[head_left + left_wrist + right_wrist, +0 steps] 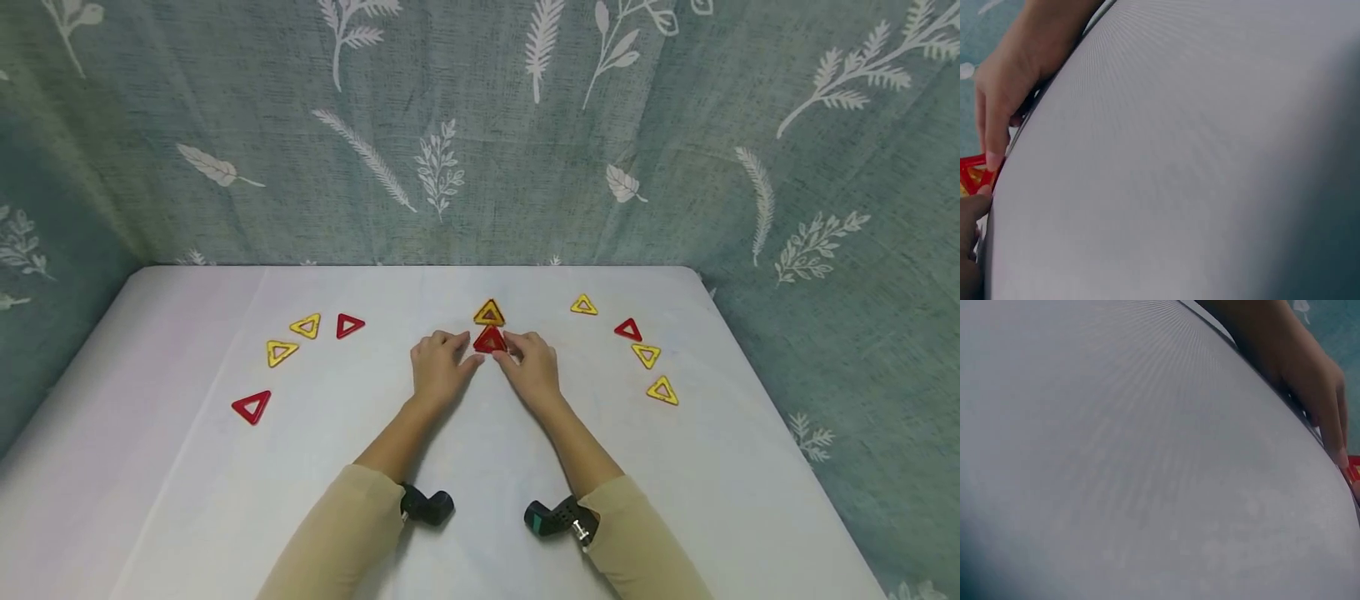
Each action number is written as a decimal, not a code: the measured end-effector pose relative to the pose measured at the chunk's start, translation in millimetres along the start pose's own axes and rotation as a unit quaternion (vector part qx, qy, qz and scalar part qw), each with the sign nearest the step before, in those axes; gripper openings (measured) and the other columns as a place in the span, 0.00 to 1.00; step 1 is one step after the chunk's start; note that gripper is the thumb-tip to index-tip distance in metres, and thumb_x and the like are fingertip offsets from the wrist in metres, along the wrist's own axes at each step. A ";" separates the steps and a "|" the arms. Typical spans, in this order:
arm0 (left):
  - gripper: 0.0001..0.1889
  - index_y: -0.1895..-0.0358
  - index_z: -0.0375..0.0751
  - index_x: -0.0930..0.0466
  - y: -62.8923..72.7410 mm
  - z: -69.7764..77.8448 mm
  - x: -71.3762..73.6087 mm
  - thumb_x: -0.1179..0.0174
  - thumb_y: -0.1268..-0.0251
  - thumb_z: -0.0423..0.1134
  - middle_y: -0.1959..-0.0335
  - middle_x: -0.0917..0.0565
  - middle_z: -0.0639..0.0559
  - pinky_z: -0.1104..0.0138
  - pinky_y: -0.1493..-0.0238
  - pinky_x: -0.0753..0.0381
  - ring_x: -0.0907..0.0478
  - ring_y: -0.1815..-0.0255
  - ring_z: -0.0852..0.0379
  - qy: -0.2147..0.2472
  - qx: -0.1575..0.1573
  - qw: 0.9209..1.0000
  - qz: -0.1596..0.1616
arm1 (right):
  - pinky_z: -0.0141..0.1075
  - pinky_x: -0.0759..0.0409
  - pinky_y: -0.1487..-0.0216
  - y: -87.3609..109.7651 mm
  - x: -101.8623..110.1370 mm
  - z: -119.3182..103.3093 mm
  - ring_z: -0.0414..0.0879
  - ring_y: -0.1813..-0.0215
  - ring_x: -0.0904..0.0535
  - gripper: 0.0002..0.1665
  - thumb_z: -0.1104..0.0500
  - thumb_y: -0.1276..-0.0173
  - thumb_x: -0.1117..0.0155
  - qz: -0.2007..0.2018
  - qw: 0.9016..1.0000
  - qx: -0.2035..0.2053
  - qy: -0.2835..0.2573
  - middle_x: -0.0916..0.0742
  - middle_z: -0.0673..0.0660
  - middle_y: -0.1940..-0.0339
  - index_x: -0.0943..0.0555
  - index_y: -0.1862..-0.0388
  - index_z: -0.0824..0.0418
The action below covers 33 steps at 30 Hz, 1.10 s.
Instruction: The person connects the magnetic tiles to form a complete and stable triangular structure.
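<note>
In the head view, a red triangle with an open centre (490, 340) sits between the hands at the middle of the white table. My left hand (438, 367) holds its left side with thumb and fingers. From the right, my right hand (531, 367) grips the opposite side. Directly behind it is a yellow triangle (489, 314), its front edge close to the red one's tip. Both thumbs meet the red triangle (974, 164) in the left wrist view, where some yellow shows through its opening. Only a sliver of red appears in the right wrist view.
Left on the white table (337, 517) lie a red triangle (252, 407), two yellow triangles (277, 352) and another red triangle (348, 325). To the right are a red triangle (630, 330) and several yellow triangles (662, 391). A patterned green curtain (480, 167) stands behind.
</note>
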State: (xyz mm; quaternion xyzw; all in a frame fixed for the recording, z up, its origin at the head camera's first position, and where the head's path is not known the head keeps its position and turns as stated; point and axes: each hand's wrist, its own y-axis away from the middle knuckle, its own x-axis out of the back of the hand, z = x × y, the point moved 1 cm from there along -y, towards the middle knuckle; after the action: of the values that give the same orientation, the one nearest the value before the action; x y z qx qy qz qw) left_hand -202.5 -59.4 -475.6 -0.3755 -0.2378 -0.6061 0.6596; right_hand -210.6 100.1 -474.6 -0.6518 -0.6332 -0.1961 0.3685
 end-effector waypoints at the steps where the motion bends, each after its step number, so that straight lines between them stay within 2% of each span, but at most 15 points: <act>1: 0.26 0.42 0.41 0.22 1.9 -1.2 1.5 0.36 0.42 0.50 0.55 0.22 0.43 0.51 0.42 0.41 0.29 0.50 0.45 -0.004 0.001 1.000 0.002 | 0.41 0.31 0.58 0.4 0.0 0.8 0.49 0.63 0.26 0.22 0.54 0.38 0.33 0.000 1.000 -0.002 -0.006 0.19 0.56 0.65 0.19 0.46 0.60; 9: 0.28 0.40 0.42 0.24 19.0 -21.5 20.1 0.35 0.43 0.52 0.52 0.24 0.44 0.51 0.42 0.41 0.31 0.48 0.45 -0.011 0.006 1.000 -0.014 | 0.38 0.25 0.60 10.6 5.1 6.0 0.48 0.64 0.26 0.23 0.58 0.42 0.29 -0.001 0.998 0.007 -0.056 0.20 0.57 0.66 0.19 0.48 0.64; 20: 0.30 0.41 0.40 0.24 41.0 -52.6 53.7 0.33 0.46 0.50 0.52 0.26 0.40 0.49 0.45 0.42 0.34 0.49 0.42 0.002 0.005 1.000 -0.006 | 0.39 0.24 0.59 22.7 27.3 25.4 0.48 0.63 0.26 0.27 0.59 0.46 0.26 -0.017 0.997 0.037 -0.066 0.21 0.58 0.66 0.20 0.48 0.66; 25: 0.30 0.42 0.38 0.24 55.3 -66.8 70.8 0.31 0.48 0.47 0.53 0.27 0.39 0.48 0.46 0.43 0.34 0.49 0.40 0.001 0.004 1.000 0.009 | 0.37 0.24 0.58 30.8 38.4 34.1 0.46 0.62 0.27 0.29 0.55 0.45 0.26 -0.033 0.998 0.021 -0.053 0.22 0.56 0.64 0.21 0.45 0.63; 33: 0.30 0.42 0.37 0.24 77.6 -88.0 92.2 0.28 0.52 0.41 0.55 0.28 0.40 0.43 0.46 0.51 0.37 0.51 0.40 -0.004 -0.007 0.998 0.056 | 0.34 0.26 0.59 45.7 55.6 45.4 0.45 0.61 0.28 0.29 0.54 0.45 0.27 -0.039 0.998 -0.001 -0.040 0.22 0.55 0.63 0.21 0.44 0.61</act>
State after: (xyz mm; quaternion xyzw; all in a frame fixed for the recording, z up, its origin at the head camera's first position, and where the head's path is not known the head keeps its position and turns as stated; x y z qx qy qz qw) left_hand -125.0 -186.9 -474.0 -0.3953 -0.2146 -0.5681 0.6892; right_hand -169.1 174.4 -474.6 -0.6346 -0.6721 -0.1846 0.3340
